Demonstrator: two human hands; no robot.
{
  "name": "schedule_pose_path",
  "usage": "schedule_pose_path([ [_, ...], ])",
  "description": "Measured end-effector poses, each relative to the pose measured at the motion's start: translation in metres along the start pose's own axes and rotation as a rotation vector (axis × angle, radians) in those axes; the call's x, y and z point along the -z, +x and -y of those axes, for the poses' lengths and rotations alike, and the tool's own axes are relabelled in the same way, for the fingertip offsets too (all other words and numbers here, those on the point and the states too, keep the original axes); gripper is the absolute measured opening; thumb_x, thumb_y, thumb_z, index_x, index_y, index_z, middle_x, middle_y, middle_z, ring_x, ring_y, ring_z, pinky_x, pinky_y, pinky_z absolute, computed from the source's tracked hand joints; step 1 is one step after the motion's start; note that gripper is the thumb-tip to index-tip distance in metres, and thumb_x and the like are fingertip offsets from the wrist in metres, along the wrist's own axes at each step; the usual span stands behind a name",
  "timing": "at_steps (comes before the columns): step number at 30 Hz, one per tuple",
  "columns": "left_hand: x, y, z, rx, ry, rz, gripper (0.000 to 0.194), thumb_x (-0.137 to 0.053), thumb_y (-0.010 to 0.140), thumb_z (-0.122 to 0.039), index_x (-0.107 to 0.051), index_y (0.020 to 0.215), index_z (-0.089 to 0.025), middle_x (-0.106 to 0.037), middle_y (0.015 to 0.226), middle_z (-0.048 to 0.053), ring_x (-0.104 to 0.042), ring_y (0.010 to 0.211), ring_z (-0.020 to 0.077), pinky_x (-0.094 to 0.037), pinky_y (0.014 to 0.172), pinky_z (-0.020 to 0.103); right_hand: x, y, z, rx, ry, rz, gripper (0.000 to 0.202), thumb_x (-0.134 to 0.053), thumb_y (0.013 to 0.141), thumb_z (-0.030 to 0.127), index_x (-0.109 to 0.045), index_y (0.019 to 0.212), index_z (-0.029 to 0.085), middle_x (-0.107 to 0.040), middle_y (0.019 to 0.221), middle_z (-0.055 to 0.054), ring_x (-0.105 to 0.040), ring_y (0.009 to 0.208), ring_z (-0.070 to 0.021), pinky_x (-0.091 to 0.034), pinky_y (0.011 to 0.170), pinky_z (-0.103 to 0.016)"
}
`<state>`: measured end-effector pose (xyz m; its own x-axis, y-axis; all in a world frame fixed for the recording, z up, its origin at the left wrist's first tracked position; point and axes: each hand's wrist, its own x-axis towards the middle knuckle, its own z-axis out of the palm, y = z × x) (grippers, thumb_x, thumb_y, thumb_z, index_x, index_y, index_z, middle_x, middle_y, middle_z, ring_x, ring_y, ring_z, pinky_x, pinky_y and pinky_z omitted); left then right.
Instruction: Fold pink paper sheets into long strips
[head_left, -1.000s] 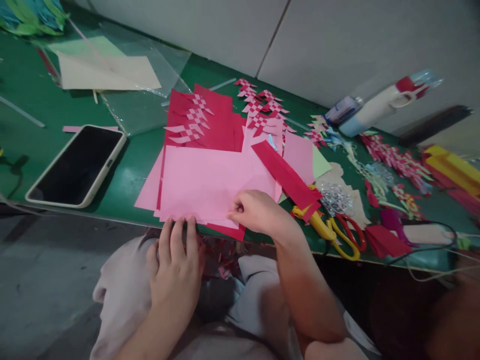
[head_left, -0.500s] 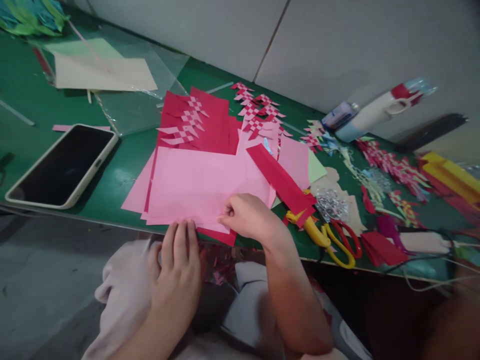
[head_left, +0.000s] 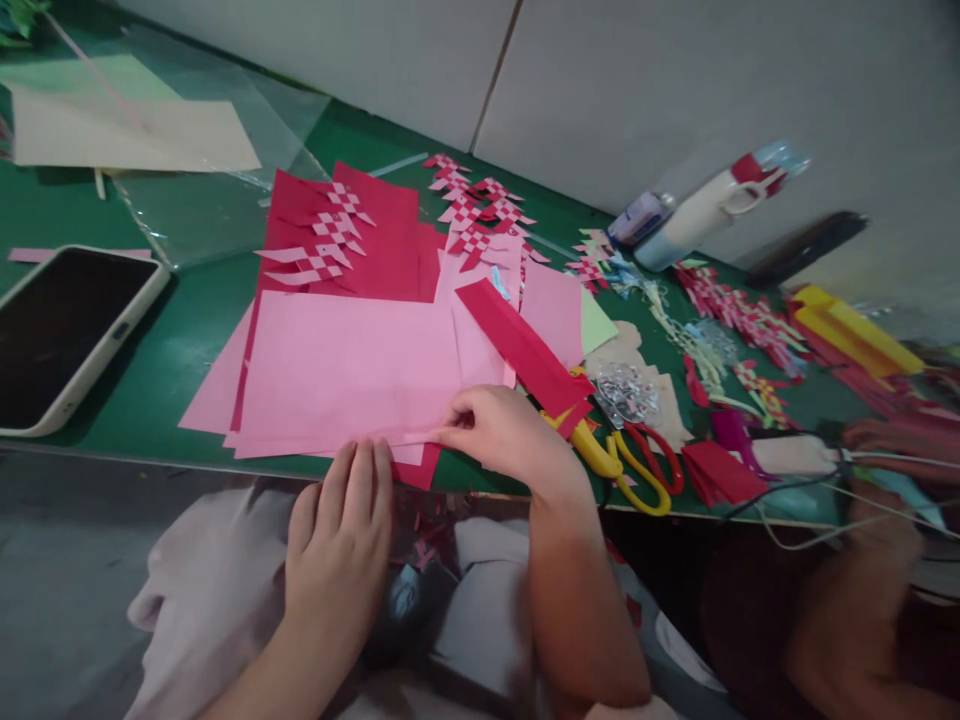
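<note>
A pink paper sheet (head_left: 345, 350) lies on other pink and red sheets at the front edge of the green table. My right hand (head_left: 487, 425) pinches a thin pink strip at the lower right of this sheet. My left hand (head_left: 349, 520) rests its fingertips on the sheet's front edge, fingers stretched out side by side, its thumb out of sight. Behind the sheet, woven pink-and-red pieces (head_left: 330, 235) lie on red paper (head_left: 390, 220). A folded red strip (head_left: 525, 345) lies to the right, partly over yellow-handled scissors (head_left: 600, 450).
A phone (head_left: 67, 330) lies at the left. Cream paper (head_left: 127, 135) and clear plastic lie behind it. Silver bits (head_left: 626, 390), a white bottle (head_left: 701, 225), cables and a purple-and-white tool (head_left: 795, 453) are at the right. Another person's hand (head_left: 885, 520) is at the far right.
The view has shifted, so the table items appear further left. My right hand now draws a thin pink strip out level from the sheet's edge. Another person's hands have come into view at the right.
</note>
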<state>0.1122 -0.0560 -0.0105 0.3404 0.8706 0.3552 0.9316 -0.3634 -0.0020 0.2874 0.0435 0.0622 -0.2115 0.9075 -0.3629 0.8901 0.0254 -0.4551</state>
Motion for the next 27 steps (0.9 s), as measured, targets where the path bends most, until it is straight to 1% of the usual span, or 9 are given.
schedule_pose_path([
  [5,0.000,-0.002,-0.001,0.005,0.013,0.036,0.066,-0.049,0.092,-0.013,-0.023,0.152,-0.009,-0.058,0.135,0.021,-0.055,0.123,0.0342,-0.039,0.089,0.044,-0.003,-0.001,-0.003,0.003,-0.046,-0.018,0.017,-0.068,0.082,0.030,-0.072,0.073,0.017,-0.072,0.076,-0.002,-0.061,0.070,-0.0124,-0.035,0.061,-0.023],
  [13,0.000,-0.003,-0.002,-0.010,0.065,0.057,0.064,-0.048,0.093,-0.015,-0.023,0.152,-0.009,-0.056,0.138,0.022,-0.054,0.125,0.0331,-0.041,0.089,0.043,-0.009,0.000,0.000,0.003,-0.137,-0.033,0.018,-0.064,0.083,0.029,-0.071,0.072,0.016,-0.073,0.078,-0.005,-0.062,0.072,-0.0159,-0.036,0.062,-0.026],
  [16,0.000,-0.002,-0.001,-0.023,0.082,0.056,0.064,-0.050,0.092,-0.016,-0.027,0.151,-0.010,-0.056,0.137,0.022,-0.055,0.124,0.0334,-0.043,0.088,0.044,-0.008,0.000,0.003,-0.009,-0.159,-0.034,0.018,-0.061,0.084,0.027,-0.071,0.075,0.015,-0.073,0.079,-0.007,-0.062,0.074,-0.0169,-0.037,0.063,-0.027],
  [21,0.003,0.001,-0.002,-0.050,0.127,0.073,0.062,-0.056,0.090,-0.017,-0.036,0.149,-0.019,-0.055,0.136,0.022,-0.055,0.123,0.0355,-0.046,0.088,0.044,-0.006,0.001,0.007,-0.023,-0.192,-0.014,0.018,-0.060,0.084,0.026,-0.072,0.078,0.014,-0.073,0.080,-0.009,-0.063,0.074,-0.0184,-0.038,0.063,-0.028],
  [24,0.005,0.005,-0.005,-0.061,0.154,0.081,0.064,-0.059,0.090,-0.019,-0.035,0.149,-0.024,-0.055,0.134,0.024,-0.057,0.120,0.0370,-0.048,0.088,0.045,-0.005,0.001,0.008,-0.022,-0.196,-0.013,0.018,-0.061,0.084,0.028,-0.072,0.079,0.014,-0.073,0.081,-0.009,-0.064,0.075,-0.0192,-0.038,0.063,-0.028],
  [27,0.009,0.007,-0.007,-0.070,0.173,0.089,0.066,-0.059,0.089,-0.019,-0.034,0.149,-0.028,-0.054,0.132,0.024,-0.058,0.117,0.0378,-0.047,0.090,0.050,-0.005,0.001,0.006,-0.014,-0.200,-0.012,0.020,-0.062,0.085,0.030,-0.072,0.080,0.014,-0.073,0.081,-0.010,-0.065,0.076,-0.0191,-0.039,0.064,-0.028],
])
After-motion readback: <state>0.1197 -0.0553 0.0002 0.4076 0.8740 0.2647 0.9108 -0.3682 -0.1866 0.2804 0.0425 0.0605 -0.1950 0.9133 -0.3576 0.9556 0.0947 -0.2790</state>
